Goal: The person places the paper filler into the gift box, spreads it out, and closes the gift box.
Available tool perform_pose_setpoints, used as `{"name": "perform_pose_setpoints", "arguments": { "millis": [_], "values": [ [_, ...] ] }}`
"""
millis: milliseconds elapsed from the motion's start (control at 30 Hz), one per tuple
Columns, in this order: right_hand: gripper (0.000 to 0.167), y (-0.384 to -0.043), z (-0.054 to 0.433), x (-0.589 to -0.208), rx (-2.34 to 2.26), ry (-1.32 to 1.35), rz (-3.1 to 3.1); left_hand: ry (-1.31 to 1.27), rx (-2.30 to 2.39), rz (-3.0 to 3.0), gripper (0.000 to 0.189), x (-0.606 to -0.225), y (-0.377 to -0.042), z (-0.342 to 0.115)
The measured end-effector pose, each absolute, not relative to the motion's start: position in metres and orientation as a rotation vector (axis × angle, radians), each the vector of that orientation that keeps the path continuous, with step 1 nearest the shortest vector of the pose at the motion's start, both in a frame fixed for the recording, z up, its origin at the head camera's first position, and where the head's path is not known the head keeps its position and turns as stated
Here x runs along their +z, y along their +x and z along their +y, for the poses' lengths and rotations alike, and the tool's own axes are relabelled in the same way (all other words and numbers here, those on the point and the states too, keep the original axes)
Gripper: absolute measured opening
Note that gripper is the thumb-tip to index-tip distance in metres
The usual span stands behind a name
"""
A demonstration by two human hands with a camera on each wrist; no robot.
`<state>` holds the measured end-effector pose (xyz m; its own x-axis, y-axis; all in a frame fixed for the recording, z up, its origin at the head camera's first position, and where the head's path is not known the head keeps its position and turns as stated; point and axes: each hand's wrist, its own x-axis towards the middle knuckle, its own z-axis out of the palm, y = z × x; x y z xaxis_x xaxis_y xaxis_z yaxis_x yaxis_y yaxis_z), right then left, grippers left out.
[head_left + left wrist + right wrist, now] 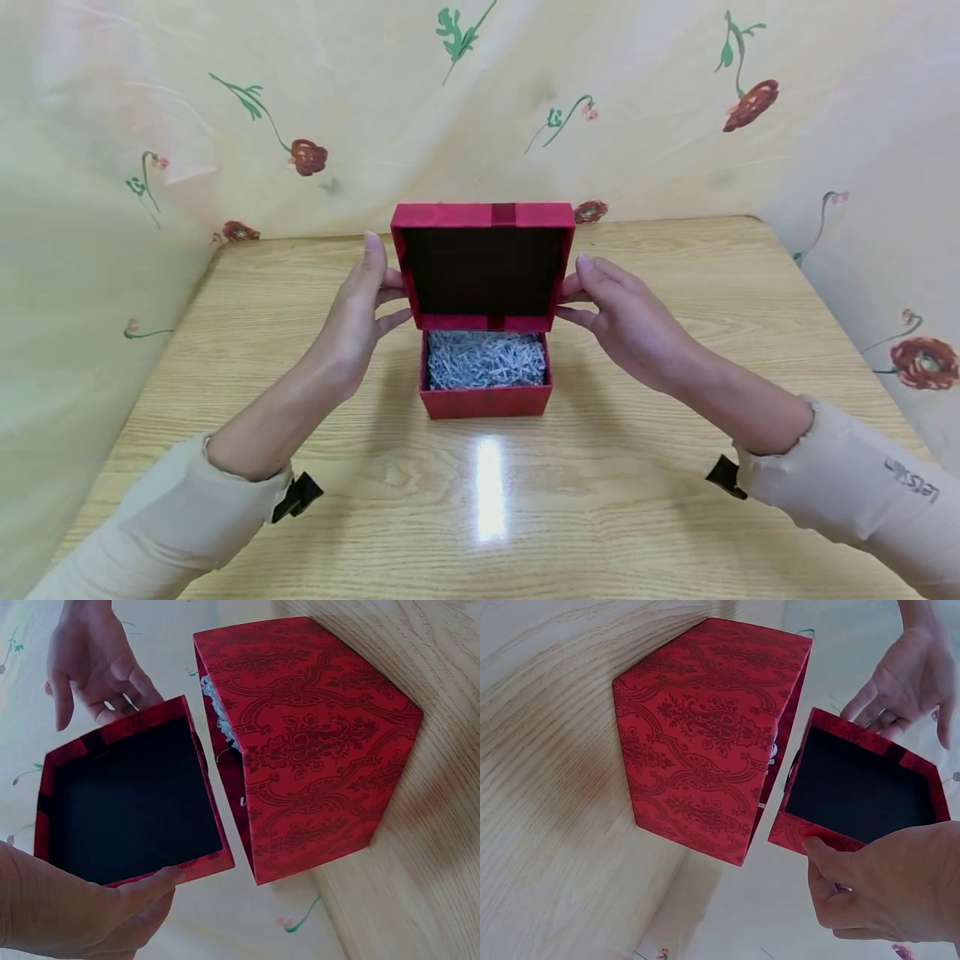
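Note:
A red box (487, 403) with a dark damask pattern stands on the table, its top uncovered. Pale blue-white shredded paper (486, 360) fills it. Above its far side the matching lid (450, 217) is held up on a tilt, black inside facing me; the left wrist view shows a gap between lid and box (315, 735). My left hand (354, 312) presses its fingers against the lid's left side, thumb raised and apart. Opposite, my right hand (633, 321) supports the right side with its fingers, thumb off the lid. Some fingertips are hidden behind the lid.
Light wood-grain table (300, 283) lies under the box, with a bright reflection in front of it. A flower-printed cloth (375, 117) hangs behind and along both sides. Black clips (298, 497) show at the sleeves (180, 508).

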<state>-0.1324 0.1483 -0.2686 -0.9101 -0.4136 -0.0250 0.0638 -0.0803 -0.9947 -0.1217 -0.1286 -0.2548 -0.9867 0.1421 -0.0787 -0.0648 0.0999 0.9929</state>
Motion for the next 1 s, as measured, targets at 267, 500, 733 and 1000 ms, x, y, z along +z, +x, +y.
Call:
{"name": "perform_pose_setpoints", "arguments": {
  "millis": [267,500,733,1000],
  "values": [
    [0.043,-0.133,0.150,-0.269,-2.064,-0.463,1.878,0.081,2.028,2.216,0.068,-0.257,-0.120,-0.129],
    [0.034,-0.133,0.149,-0.269,-2.039,-0.457,1.873,0.112,2.096,2.137,0.062,-0.261,-0.120,-0.131],
    [0.041,-0.129,0.149,-0.269,-2.012,-0.422,1.869,0.183,2.139,2.111,0.056,-0.268,-0.122,-0.137],
    [0.040,-0.128,0.151,-0.270,-2.030,-0.431,1.804,0.319,2.104,2.120,0.054,-0.276,-0.126,-0.148]
  ]
}}
